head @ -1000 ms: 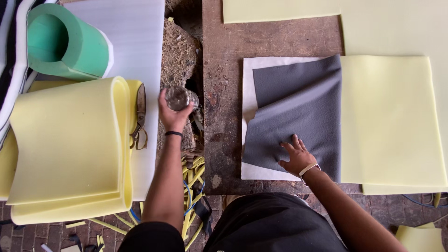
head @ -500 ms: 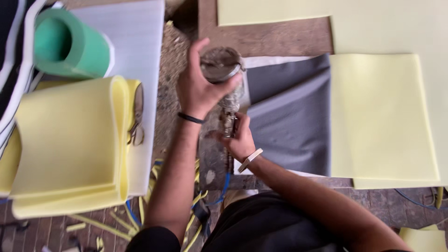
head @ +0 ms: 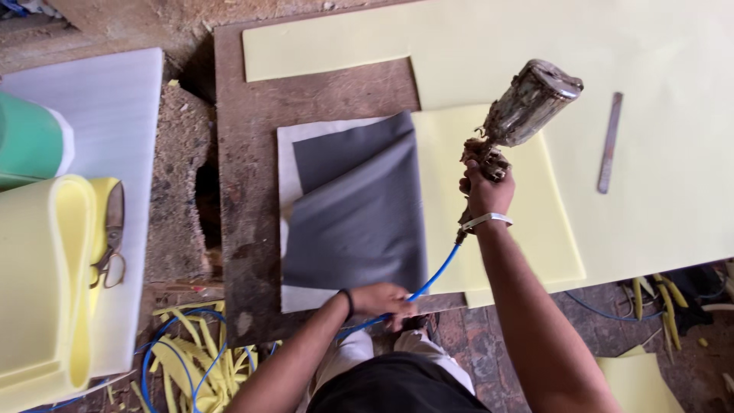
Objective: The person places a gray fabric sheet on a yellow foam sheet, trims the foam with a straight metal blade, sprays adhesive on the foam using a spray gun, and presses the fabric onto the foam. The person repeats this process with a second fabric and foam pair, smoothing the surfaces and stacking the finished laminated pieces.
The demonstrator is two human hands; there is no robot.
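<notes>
My right hand [head: 485, 191] grips the handle of a grimy spray gun [head: 520, 111], its metal cup tilted up to the right above a pale yellow foam sheet [head: 497, 222]. A blue air hose [head: 434, 277] runs from the gun down to my left hand [head: 380, 299], which holds it at the near edge of the wooden table [head: 245, 168]. Just left of the gun lies a grey fabric piece [head: 359, 214], folded back over a white backing.
A long metal blade [head: 608, 142] rests on a larger yellow foam sheet [head: 657, 92] at right. At left are folded yellow foam [head: 42, 283], scissors [head: 112, 241], a green roll [head: 27, 145] and white foam [head: 99, 107]. Yellow foam offcuts [head: 191, 363] litter the floor.
The spray gun passed from my left hand to my right and moved right over the yellow foam. My left hand dropped to the hose at the table's near edge.
</notes>
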